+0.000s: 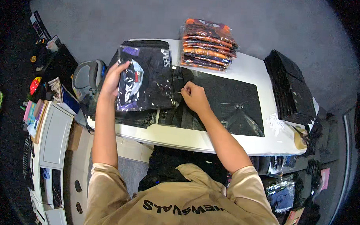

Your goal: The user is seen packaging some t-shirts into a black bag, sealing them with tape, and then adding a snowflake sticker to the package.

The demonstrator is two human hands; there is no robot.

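Though partly behind packet (151, 77), black stack (134, 119), perhaps plastic, near orange pile (208, 53).

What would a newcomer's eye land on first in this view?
Probably the stack of glossy orange-and-dark packages at the far side of the white table, bright amid the black. Next, the bagged black item with purple and pale-blue print, held left of centre by the left fingers. Then the thick black stack near the table's right end.

Left hand (111, 79) grips, thumb extended; right hand (195, 96) (forearm slanting inward) pinches.
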